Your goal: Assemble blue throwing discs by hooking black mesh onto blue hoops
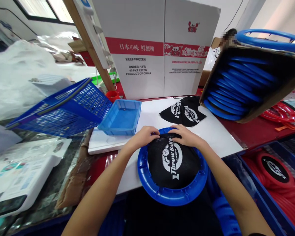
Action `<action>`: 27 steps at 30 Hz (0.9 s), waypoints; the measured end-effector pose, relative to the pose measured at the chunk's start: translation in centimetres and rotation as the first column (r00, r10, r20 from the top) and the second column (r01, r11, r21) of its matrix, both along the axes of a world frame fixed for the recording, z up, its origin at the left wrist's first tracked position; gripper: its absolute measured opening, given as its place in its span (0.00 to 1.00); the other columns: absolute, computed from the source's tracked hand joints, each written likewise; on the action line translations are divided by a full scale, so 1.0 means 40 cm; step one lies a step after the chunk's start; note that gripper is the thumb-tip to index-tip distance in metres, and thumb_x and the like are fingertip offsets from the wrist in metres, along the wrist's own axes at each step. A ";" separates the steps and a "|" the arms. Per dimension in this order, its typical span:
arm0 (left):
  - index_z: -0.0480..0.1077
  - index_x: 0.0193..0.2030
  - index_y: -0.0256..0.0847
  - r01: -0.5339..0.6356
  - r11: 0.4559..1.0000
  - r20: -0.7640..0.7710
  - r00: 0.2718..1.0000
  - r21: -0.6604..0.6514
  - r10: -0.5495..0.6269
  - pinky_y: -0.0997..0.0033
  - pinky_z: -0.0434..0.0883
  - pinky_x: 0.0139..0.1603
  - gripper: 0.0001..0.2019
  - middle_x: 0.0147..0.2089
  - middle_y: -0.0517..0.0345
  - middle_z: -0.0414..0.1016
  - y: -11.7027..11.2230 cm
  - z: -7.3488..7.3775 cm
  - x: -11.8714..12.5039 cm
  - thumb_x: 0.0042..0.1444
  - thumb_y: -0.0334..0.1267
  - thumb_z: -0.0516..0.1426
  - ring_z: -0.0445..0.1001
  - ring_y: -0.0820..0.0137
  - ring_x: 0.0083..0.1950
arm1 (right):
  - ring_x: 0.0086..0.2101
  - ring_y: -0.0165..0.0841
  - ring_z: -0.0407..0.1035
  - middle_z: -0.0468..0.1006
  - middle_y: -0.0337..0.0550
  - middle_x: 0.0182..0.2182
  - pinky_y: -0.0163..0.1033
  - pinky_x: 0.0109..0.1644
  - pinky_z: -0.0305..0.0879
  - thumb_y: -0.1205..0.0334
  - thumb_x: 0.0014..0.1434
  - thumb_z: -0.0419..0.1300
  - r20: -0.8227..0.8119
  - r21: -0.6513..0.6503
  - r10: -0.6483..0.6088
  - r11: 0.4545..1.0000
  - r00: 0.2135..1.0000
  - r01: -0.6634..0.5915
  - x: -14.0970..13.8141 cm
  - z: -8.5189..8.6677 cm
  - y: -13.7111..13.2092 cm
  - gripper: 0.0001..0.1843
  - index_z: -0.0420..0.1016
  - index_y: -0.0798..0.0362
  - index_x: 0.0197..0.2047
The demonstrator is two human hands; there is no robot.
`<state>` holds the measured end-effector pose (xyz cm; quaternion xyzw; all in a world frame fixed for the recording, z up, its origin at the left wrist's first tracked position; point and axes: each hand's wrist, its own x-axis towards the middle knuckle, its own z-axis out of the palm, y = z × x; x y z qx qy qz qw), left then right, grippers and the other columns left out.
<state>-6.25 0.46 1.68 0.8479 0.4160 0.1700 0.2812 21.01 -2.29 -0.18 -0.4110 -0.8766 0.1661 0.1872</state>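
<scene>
A blue plastic ring (147, 178) lies at the near edge of the white board (218, 132), partly overhanging it. A black mesh net (173, 162) printed "Throw Ball" fills its middle. My left hand (145, 136) and my right hand (185, 136) both rest on the net's far edge, fingers curled and pressing the mesh against the ring's far rim. A small pile of more black printed nets (184, 113) lies just beyond my hands.
A tipped cardboard box of stacked blue rings (238, 85) sits at right. A small blue tray (121, 118) and a tilted blue basket (64, 108) are at left. A white "KEEP FROZEN" carton (157, 49) stands behind. Red rings fill a blue crate (272, 170) at lower right.
</scene>
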 end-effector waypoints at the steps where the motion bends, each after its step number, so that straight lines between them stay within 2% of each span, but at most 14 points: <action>1: 0.82 0.37 0.41 -0.010 1.000 0.019 1.000 -0.018 0.010 0.65 0.73 0.52 0.05 0.41 0.55 0.84 0.000 0.001 -0.003 0.60 0.34 0.62 0.80 0.64 0.44 | 0.65 0.49 0.65 0.72 0.54 0.66 0.61 0.69 0.64 0.62 0.64 0.67 -0.031 -0.013 0.003 1.000 0.999 -0.004 -0.001 -0.004 0.001 0.19 0.79 0.47 0.58; 4: 0.82 0.37 0.42 -0.053 0.996 0.068 0.996 -0.066 0.057 0.66 0.73 0.52 0.05 0.41 0.54 0.85 0.001 -0.001 -0.004 0.59 0.35 0.63 0.81 0.63 0.44 | 0.63 0.48 0.67 0.75 0.52 0.63 0.60 0.69 0.63 0.62 0.61 0.68 -0.169 -0.068 -0.035 0.997 0.985 0.024 0.000 -0.018 0.005 0.11 0.79 0.49 0.48; 7: 0.83 0.38 0.42 -0.097 0.989 0.093 0.990 -0.116 0.108 0.66 0.73 0.53 0.07 0.42 0.54 0.87 0.004 -0.006 -0.002 0.60 0.36 0.61 0.82 0.62 0.46 | 0.59 0.45 0.73 0.80 0.51 0.58 0.57 0.67 0.65 0.58 0.63 0.64 -0.321 -0.176 -0.131 0.981 0.938 0.077 0.006 -0.021 0.009 0.05 0.76 0.50 0.40; 11: 0.84 0.39 0.41 -0.116 0.981 0.075 0.989 -0.157 0.129 0.64 0.73 0.55 0.11 0.45 0.54 0.87 0.013 -0.015 0.001 0.61 0.35 0.58 0.82 0.61 0.49 | 0.55 0.43 0.76 0.83 0.47 0.53 0.52 0.65 0.66 0.54 0.64 0.61 -0.424 -0.287 -0.237 0.951 0.874 0.119 0.008 -0.016 0.018 0.09 0.77 0.50 0.38; 16: 0.84 0.39 0.41 -0.137 0.970 0.124 0.979 -0.202 0.164 0.63 0.74 0.54 0.09 0.43 0.53 0.87 0.016 -0.024 -0.003 0.58 0.36 0.60 0.82 0.60 0.47 | 0.46 0.41 0.77 0.85 0.44 0.42 0.49 0.57 0.70 0.55 0.63 0.62 -0.435 -0.287 -0.350 0.927 0.829 0.240 0.006 -0.024 0.033 0.09 0.80 0.50 0.39; 20: 0.83 0.38 0.40 -0.149 0.951 0.199 0.958 -0.272 0.207 0.62 0.76 0.52 0.08 0.41 0.53 0.87 0.017 -0.032 -0.006 0.55 0.36 0.63 0.83 0.60 0.46 | 0.46 0.40 0.77 0.84 0.44 0.42 0.47 0.57 0.70 0.56 0.62 0.62 -0.435 -0.230 -0.301 0.948 0.849 0.218 0.007 -0.026 0.030 0.08 0.80 0.50 0.37; 24: 0.82 0.39 0.39 -0.149 0.943 0.231 0.947 -0.298 0.222 0.61 0.76 0.53 0.07 0.41 0.52 0.86 0.019 -0.033 -0.004 0.54 0.37 0.64 0.83 0.60 0.45 | 0.49 0.40 0.76 0.83 0.45 0.46 0.49 0.61 0.69 0.55 0.63 0.64 -0.430 -0.187 -0.187 0.976 0.883 0.115 0.007 -0.023 0.018 0.07 0.79 0.50 0.37; 27: 0.81 0.38 0.40 -0.129 0.962 0.200 0.963 -0.243 0.179 0.62 0.77 0.51 0.06 0.40 0.52 0.86 0.011 -0.017 -0.007 0.54 0.35 0.63 0.83 0.62 0.44 | 0.53 0.42 0.74 0.82 0.47 0.50 0.53 0.64 0.66 0.59 0.62 0.67 -0.333 -0.105 -0.086 0.993 0.939 0.054 0.007 -0.026 0.015 0.06 0.82 0.50 0.41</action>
